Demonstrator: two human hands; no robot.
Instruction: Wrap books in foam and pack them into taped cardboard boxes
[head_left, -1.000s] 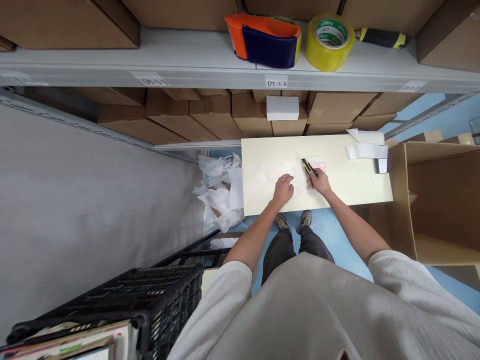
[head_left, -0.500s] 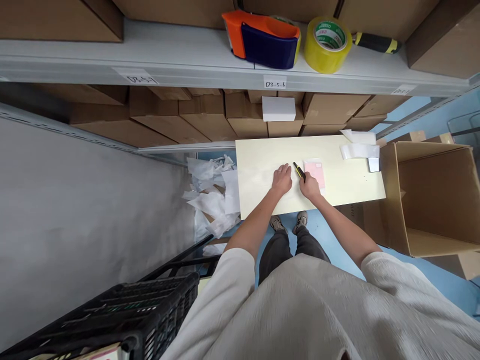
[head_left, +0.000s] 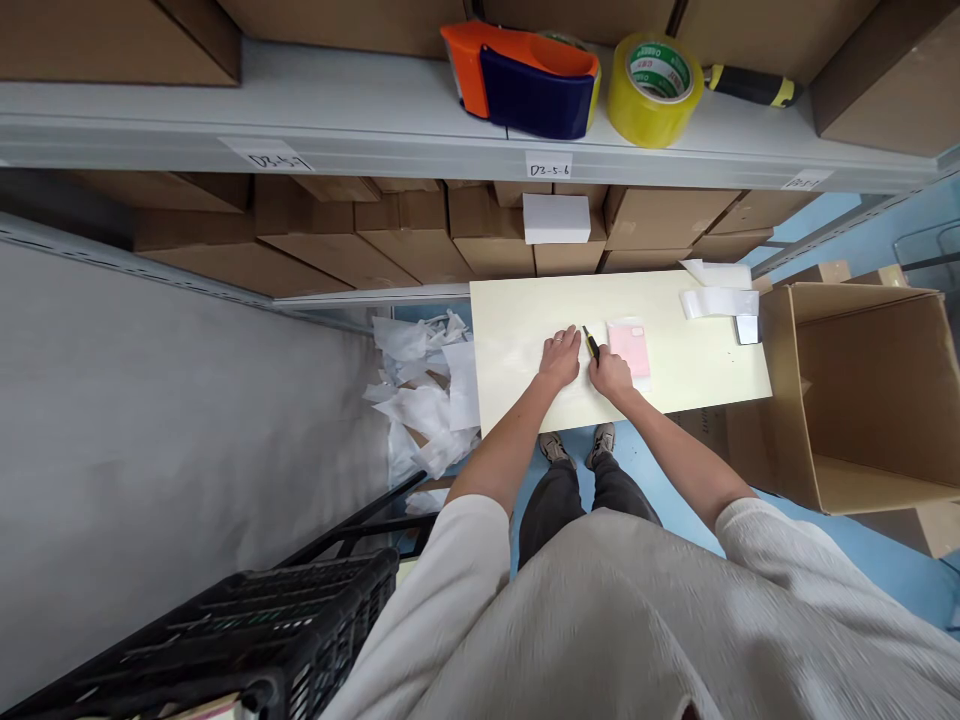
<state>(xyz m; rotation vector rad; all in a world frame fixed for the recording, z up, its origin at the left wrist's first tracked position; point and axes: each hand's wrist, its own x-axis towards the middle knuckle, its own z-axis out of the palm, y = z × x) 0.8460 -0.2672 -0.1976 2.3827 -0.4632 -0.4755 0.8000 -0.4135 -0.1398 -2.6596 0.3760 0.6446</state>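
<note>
My left hand lies on the cream tabletop, palm down with its fingers stretched out. Under and beside it seems to be something thin and whitish, hard to make out. In my right hand is a black and yellow utility knife, its tip pointing away from me, just right of my left fingers. Close to the right hand's far side lies a flat pink item on or in a clear or white wrapper.
White strips and a small dark-edged flat item lie at the table's right end. An open cardboard box stands right; crumpled white wrapping is left. The shelf ahead bears a tape dispenser and yellow tape roll.
My right hand with the utility knife has moved slightly left and towards me, away from the pink item. My left hand has shifted a little left.
</note>
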